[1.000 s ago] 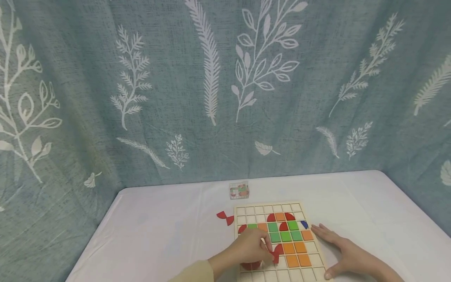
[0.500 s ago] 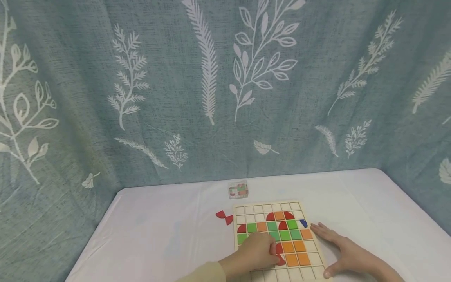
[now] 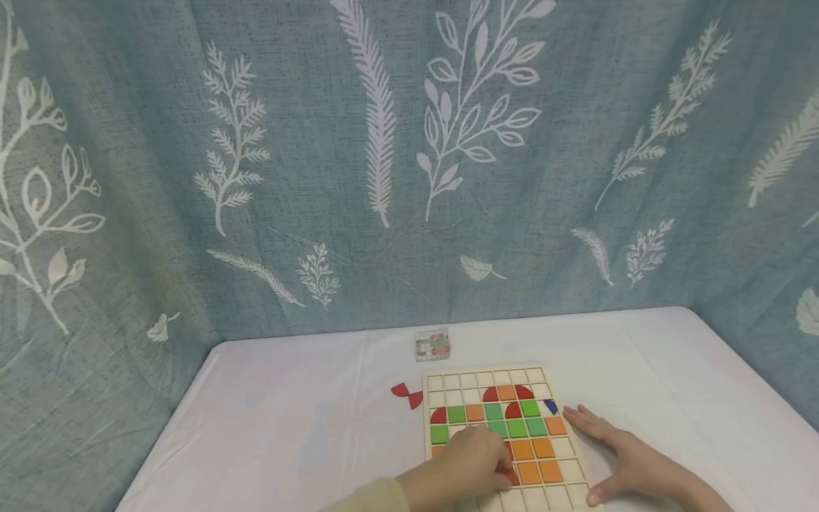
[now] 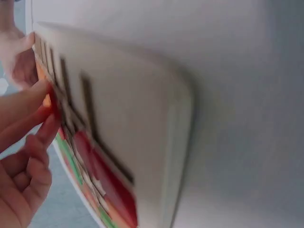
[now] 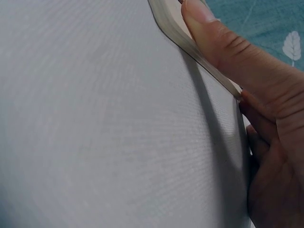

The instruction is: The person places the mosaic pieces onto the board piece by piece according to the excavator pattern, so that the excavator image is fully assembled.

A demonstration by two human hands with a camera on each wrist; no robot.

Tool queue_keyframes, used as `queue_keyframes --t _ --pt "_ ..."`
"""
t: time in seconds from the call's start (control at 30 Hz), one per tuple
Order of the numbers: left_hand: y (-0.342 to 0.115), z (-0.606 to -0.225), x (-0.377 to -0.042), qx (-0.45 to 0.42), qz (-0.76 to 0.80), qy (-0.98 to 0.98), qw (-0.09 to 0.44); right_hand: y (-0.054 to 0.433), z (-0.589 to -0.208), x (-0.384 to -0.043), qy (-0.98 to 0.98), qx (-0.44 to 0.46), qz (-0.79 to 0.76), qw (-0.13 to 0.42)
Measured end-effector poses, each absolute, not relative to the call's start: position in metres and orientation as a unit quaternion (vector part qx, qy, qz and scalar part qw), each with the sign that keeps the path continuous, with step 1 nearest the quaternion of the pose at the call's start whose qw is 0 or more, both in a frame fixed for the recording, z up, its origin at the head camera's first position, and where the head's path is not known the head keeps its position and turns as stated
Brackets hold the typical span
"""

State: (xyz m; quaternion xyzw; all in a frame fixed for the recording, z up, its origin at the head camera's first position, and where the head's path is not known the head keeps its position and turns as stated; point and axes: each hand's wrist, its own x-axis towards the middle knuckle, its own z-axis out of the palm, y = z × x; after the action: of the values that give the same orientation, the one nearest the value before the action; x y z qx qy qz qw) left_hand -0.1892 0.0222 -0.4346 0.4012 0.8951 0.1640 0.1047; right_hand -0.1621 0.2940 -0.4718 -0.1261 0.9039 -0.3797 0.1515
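The wooden grid board (image 3: pixel 571 469) lies on the table, with flat orange, green and red tiles in many of its cells. Over its lower middle, my left hand (image 3: pixel 463 462) pinches a red quarter-circle tile (image 3: pixel 515 477) between thumb and fingers, at the cell left of an orange square (image 3: pixel 530 473). In the left wrist view, the fingertips are right at the board surface around the red tile (image 4: pixel 54 102). Fingers extended, my right hand (image 3: pixel 630 455) rests along the board's right edge. Its thumb (image 5: pixel 223 42) lies on the rim in the right wrist view.
Two red quarter-circle tiles (image 3: pixel 416 400) lie left of the board. Behind it stands a small clear box (image 3: pixel 432 346) with coloured patterns. A blue piece (image 3: pixel 551 406) sits near the board's right edge. A teal leaf-patterned curtain (image 3: pixel 288 178) hangs behind the white table (image 3: pixel 288 427).
My left hand has moved slightly right and lowered the red tile, raised and tilted a second ago, into the cell beside the orange square. The right hand stays put.
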Motion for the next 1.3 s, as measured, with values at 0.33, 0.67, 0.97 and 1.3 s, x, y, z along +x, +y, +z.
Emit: queue_keyframes --t 0.33,0.67,0.97,1.3 --pt "0.023 -0.435 -0.193 0.409 0.154 0.895 0.089 0.294 -0.471 -0.165 0.902 -0.140 -0.380 0.148" --pt "0.024 -0.430 -0.194 0.374 0.191 0.893 0.161 0.294 -0.473 -0.164 0.906 -0.133 -0.375 0.147" --pt "0.005 -0.425 -0.207 0.333 0.283 0.872 0.221 0.298 -0.478 -0.159 0.903 -0.129 -0.382 0.147" --pt "-0.065 -0.424 -0.258 0.261 0.338 0.900 0.084 0.297 -0.478 -0.159 0.893 -0.124 -0.400 0.166"
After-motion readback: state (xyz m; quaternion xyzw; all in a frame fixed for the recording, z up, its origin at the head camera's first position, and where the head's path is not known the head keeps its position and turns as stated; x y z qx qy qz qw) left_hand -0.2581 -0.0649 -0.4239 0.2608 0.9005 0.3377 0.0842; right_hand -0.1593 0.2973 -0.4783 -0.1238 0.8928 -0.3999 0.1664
